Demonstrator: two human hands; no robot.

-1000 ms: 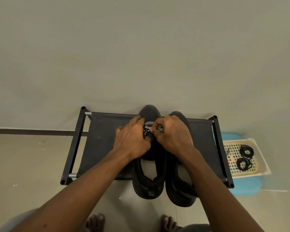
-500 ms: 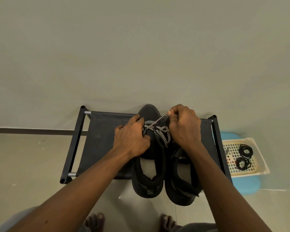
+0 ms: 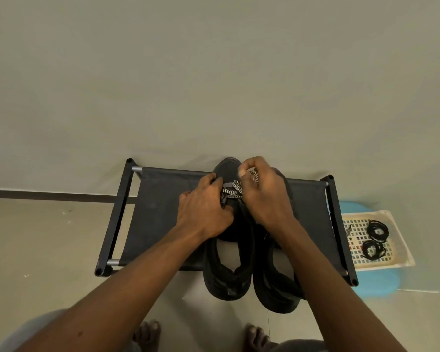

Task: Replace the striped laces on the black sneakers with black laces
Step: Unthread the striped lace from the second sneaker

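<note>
Unlacing apparently under way: left hand [image 3: 203, 212] grips the sneaker [image 3: 229, 290], right hand [image 3: 264, 199] fingers pinch the striped lace [image 3: 235, 190], seemingly due clear of its eyelets before the black laces [image 3: 377, 231] at 3 o'clock.

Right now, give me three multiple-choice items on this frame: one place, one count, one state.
1. Relative to the rack, the basket is: A on top; B to its right; C underneath.
2. Black lace coils in it: A one; B four; C two.
3. The right hand: A pinches the striped lace; B lies flat; C holds a coil.
Key: B, the basket stands past the rack's right end; C, two coils lie on its mesh; A, it clamps the lace above the sneaker the left hand holds.
</note>
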